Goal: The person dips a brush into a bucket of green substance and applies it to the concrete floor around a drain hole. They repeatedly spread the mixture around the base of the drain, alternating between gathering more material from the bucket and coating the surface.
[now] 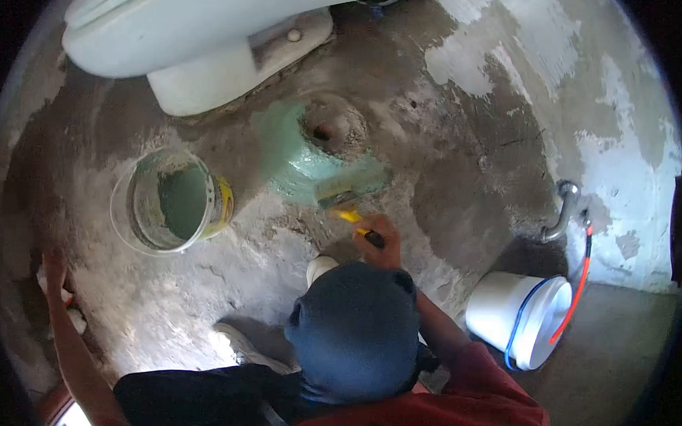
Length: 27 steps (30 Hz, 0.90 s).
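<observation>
My right hand [380, 244] is closed around the yellow and black handle of a paintbrush [348, 214]. The wide bristles lie against wet green coating [301, 172] on the floor, beside a raised round mortar collar [345, 125] with a dark drain hole [322, 132] in it. Far to the left, my left hand [52, 270] is at the dark edge of the floor near some small white objects [76, 320]; its fingers are too unclear to make out. Between the hands stands a clear-rimmed bucket [219, 207] with green coating inside.
A white toilet [203, 88] stands along the top. On the right, a white lidded bucket [495, 312] with a blue handle lies near a metal pipe [560, 217] and a red hose [579, 289]. A dark cap [356, 330] and a shoe [250, 350] fill the lower middle.
</observation>
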Available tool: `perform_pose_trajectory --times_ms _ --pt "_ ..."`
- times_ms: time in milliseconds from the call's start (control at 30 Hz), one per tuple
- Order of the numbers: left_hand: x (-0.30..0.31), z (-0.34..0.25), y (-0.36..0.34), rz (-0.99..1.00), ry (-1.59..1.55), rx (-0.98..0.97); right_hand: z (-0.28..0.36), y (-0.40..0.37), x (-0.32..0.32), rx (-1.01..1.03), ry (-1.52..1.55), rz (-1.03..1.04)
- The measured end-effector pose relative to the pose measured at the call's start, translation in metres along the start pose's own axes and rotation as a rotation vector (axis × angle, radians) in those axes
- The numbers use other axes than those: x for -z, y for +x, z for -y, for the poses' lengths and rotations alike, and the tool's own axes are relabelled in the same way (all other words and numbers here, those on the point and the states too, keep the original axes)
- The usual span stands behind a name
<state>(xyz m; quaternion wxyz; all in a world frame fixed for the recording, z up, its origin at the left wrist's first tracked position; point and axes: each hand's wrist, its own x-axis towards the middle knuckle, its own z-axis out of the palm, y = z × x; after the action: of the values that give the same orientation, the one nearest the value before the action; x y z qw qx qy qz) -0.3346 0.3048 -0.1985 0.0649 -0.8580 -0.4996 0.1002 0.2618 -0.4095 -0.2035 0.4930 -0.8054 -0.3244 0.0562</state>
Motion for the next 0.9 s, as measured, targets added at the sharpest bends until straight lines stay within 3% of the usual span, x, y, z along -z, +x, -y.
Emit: perform_pose_trajectory --times_ms 133,200,233,267,333,400,467,567,700,833,900 --pt "0.024 0.001 0.003 -0.032 0.162 -0.129 0.026 0.013 0.026 -0.099 0.129 0.005" --pt "0.018 0.021 0.009 -0.185 0.512 -0.423 0.045 0.036 0.050 -0.081 0.093 0.030" --pt "0.028 0.020 0.006 -0.365 0.745 -0.602 0.055 0.051 0.064 -0.088 0.136 0.089" --pt "0.029 0.014 0.004 -0.162 0.610 -0.423 0.067 0.066 0.071 -0.123 0.197 0.093" --pt "0.074 -0.045 -0.018 0.016 0.566 -0.190 0.108 0.099 0.074 -0.102 0.220 0.150" --pt "0.110 -0.080 -0.033 0.118 0.606 -0.099 0.154 0.135 0.071 0.075 0.215 0.219" --pt "0.108 -0.076 -0.035 0.185 0.581 -0.057 0.198 0.162 0.054 0.287 0.261 0.306" --pt "0.103 -0.074 -0.047 0.023 0.161 0.114 0.252 0.194 0.006 0.538 0.265 0.550" --pt "0.093 -0.083 -0.055 -0.193 -0.184 0.210 0.293 0.204 -0.087 0.568 0.085 0.946" --pt "0.097 -0.126 -0.053 -0.250 -0.424 0.160 0.265 0.193 -0.192 0.661 -0.108 1.097" --pt "0.065 -0.124 -0.027 -0.195 -0.342 0.155 0.244 0.186 -0.221 0.616 -0.210 1.114"
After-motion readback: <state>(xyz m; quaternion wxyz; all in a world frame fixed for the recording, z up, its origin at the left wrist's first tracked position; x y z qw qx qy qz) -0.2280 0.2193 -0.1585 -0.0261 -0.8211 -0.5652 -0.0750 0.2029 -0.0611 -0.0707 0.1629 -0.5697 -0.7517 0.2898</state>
